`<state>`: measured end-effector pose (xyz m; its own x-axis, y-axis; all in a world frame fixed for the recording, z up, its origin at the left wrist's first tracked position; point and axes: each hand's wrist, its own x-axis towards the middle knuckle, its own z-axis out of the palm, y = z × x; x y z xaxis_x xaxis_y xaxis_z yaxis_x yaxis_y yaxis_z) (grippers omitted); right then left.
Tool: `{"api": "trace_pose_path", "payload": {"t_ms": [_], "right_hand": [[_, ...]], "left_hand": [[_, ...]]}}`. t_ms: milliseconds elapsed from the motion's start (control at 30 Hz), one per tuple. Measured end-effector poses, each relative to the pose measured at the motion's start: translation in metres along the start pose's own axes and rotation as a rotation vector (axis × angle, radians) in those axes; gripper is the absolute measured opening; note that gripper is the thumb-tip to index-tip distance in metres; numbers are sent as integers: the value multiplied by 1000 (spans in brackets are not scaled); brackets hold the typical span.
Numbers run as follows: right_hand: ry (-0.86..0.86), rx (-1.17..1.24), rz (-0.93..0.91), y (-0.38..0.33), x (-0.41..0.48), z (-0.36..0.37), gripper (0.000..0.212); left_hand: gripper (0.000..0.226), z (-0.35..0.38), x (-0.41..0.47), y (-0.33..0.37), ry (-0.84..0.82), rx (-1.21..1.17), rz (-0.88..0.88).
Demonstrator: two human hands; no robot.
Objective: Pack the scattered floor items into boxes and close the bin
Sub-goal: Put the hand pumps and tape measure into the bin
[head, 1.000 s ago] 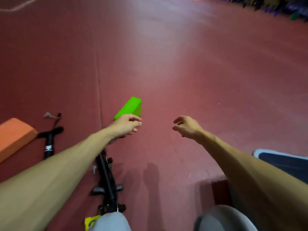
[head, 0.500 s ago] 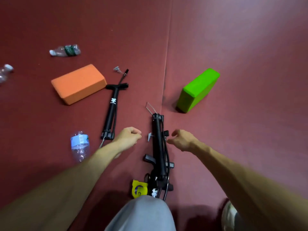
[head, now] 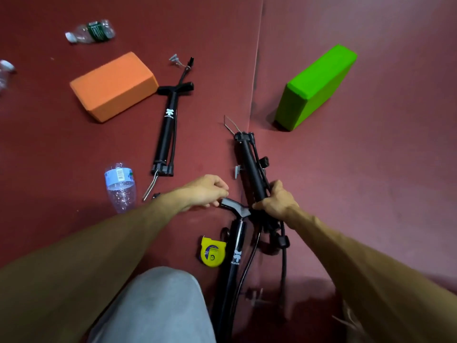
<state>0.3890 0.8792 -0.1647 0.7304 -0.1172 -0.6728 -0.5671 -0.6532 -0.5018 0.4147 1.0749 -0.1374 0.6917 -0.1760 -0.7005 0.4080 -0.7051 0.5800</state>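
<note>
Two black hand pumps lie end to end in front of me on the red floor. My right hand (head: 277, 201) is shut around the lower barrel of the farther pump (head: 248, 162). My left hand (head: 205, 191) has its fingers curled on the left end of the nearer pump's T-handle (head: 235, 209). That pump's barrel (head: 232, 268) runs down toward me. A third black pump (head: 168, 127) lies free to the left. An orange foam block (head: 113, 86) and a green foam block (head: 314, 87) rest farther out. No box or bin is in view.
A yellow tape measure (head: 212, 252) lies beside the nearer pump. One clear water bottle (head: 120, 186) lies left of my left wrist, another bottle (head: 91, 32) at the top left. My knee in grey trousers (head: 158, 305) fills the lower middle. Hoses tangle by my right wrist.
Both hands dropped onto the pumps: the right closed on the farther pump's barrel, and the left moved right onto the T-handle. The view came closer to the floor.
</note>
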Motion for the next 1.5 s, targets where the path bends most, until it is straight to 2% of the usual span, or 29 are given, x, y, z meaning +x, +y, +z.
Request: {"api": "trace_pose_path", "payload": {"t_ms": [33,200,300,433,567,700,867,967,1133,1267,1367,1500], "right_hand": [[9,-18,-5,9,-2,-10,58],[94,-53,-15,51,-12,-49,58],[175,28,25,72,-17,-63,56],[220,117,100,92,-22,-70,49],[185,258,161,101,-28,-63,52],[130,334,218,109,-32,-51,55],[69,361,219,104,-20,-46,57],[42,357,226,106,-13,-50,58],[39,337,261,110,-23,-77,49],[78,345,272,97,-74,-107,51],[182,455,270,65,-147,-138,49],[243,688,269,13,-258,-188,40]], "left_hand": [[1,0,0,8,-16,45,-2],[19,25,-6,37,-124,442,-83],[21,64,-12,31,-89,545,-145],[50,102,-9,14,22,687,-170],[46,107,1,17,29,766,-155],[45,120,6,21,11,639,-128],[51,125,13,38,100,597,-12],[52,131,20,51,96,276,13],[38,118,5,68,282,-72,-2],[30,85,-43,98,352,-340,-46],[35,57,-99,143,423,-380,-76],[40,20,-196,209,370,-425,-61]]}}
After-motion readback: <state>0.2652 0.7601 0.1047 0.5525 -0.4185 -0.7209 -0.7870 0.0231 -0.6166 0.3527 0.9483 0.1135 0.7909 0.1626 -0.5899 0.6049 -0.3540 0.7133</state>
